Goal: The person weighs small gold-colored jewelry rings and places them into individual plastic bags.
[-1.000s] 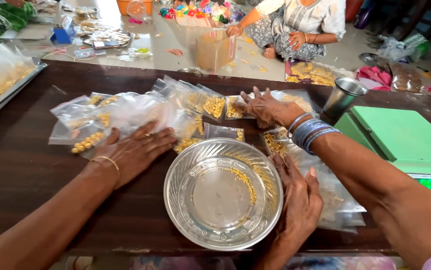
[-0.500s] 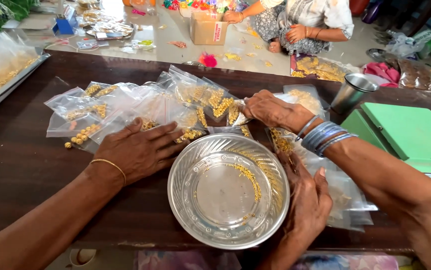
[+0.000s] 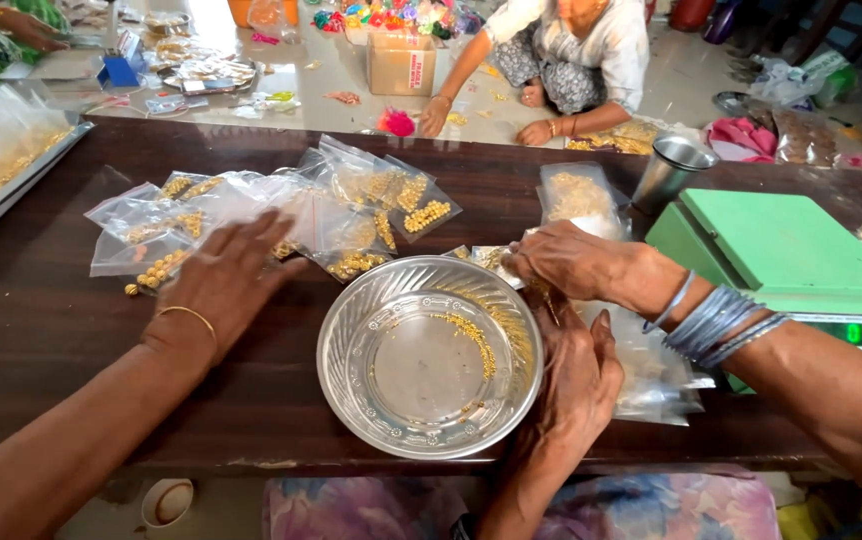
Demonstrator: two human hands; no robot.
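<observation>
From the head view, your left hand [image 3: 221, 275] lies flat on the spread of clear packets [image 3: 351, 215] of gold beads, fingers apart and clamped on nothing. Your right hand [image 3: 571, 262], the one with the blue bangles, sits at the far right rim of the steel bowl [image 3: 401, 385] with its fingers bunched together over a small packet [image 3: 491, 258]. Whether they actually grip it cannot be told from here. A third hand [image 3: 576, 385] comes up from below and rests against the bowl's right side on a pile of flat packets [image 3: 651, 370]; it looks like someone else's. The bowl stands in the middle of the dark table [image 3: 41, 330], close to the near edge, with a thin arc of gold beads [image 3: 471, 335] inside. Judging the risks: a sweep of your flat left hand could push packets off the pile or roll the few loose beads [image 3: 136, 290] at its left end away. A knock from either hand crowding the bowl could tip it towards the edge and scatter what it holds. By count: one bowl, one green scale [image 3: 781, 240], one steel tumbler [image 3: 669, 170] and three hands at the table. There are well over a dozen packets, overlapped too much to number exactly.
</observation>
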